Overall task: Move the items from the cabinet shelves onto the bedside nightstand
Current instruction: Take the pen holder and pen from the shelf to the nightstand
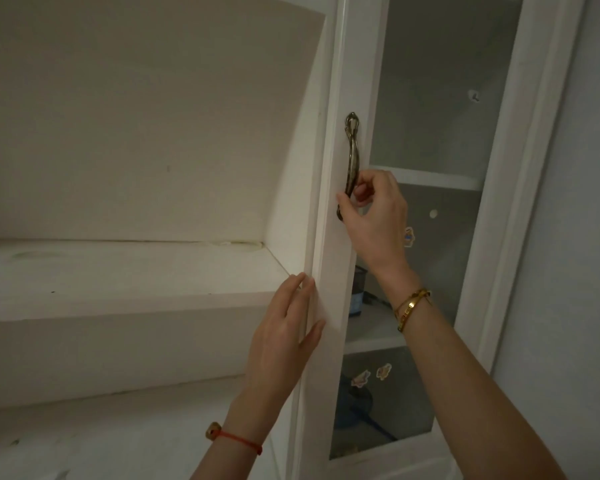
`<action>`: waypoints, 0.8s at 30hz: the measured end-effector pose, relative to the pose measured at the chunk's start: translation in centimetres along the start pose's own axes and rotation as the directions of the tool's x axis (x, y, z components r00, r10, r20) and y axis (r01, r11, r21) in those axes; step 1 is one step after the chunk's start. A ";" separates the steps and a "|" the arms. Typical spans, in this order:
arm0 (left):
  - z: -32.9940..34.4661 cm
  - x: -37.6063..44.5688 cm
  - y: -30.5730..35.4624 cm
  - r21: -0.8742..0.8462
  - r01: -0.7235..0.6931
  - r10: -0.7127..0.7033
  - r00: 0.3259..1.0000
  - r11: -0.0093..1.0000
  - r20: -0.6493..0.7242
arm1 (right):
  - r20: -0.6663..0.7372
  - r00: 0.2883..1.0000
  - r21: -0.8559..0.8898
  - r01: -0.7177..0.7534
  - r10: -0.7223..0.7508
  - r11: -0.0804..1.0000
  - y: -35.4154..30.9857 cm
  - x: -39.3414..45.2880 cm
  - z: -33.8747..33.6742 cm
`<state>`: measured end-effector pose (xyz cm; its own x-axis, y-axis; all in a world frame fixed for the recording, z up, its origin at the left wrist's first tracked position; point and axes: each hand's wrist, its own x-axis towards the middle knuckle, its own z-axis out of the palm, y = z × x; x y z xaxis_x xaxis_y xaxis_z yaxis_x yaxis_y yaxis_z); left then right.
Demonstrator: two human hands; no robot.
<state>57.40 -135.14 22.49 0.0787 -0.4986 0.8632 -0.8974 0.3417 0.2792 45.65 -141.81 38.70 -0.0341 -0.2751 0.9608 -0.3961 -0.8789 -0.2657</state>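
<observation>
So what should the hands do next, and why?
Probably pull the glass cabinet door open. The right hand is pinching the lower end of the metal handle, the left hand rests flat on the door's edge, and a dark container sits on a shelf behind the glass.

— What are the hands doing?
— The right hand (371,216) closes its grip around the lower end of the metal handle (351,157) on the white glass door (426,133). The left hand (284,327) lies flat on the door's edge.
— And the shelves?
— The open shelf (118,282) on the left looks bare. Behind the glass, a dark container (357,292) and stickers (371,374) show.
</observation>
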 end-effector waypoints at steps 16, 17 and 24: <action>-0.8 -2.5 3.4 -0.271 -0.167 0.201 0.974 0.948 0.102 | -0.092 0.989 -0.103 0.103 -0.113 0.989 -2.3 -2.5 -8.0; -0.8 -2.7 4.0 -0.305 -0.165 0.207 0.972 0.938 0.111 | -0.103 0.987 -0.120 0.113 -0.126 0.986 -2.5 -2.7 -8.7; -1.1 -4.2 8.2 -0.521 -0.163 0.260 0.959 0.838 0.117 | -0.043 0.990 -0.270 0.120 -0.136 0.955 -3.3 -5.1 -13.9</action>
<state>50.19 -129.37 21.63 -0.2082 -0.4823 0.8509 -0.5382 0.7829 0.3120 34.42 -132.07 35.77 -0.0187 -0.1359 0.9906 -0.6306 -0.7672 -0.1172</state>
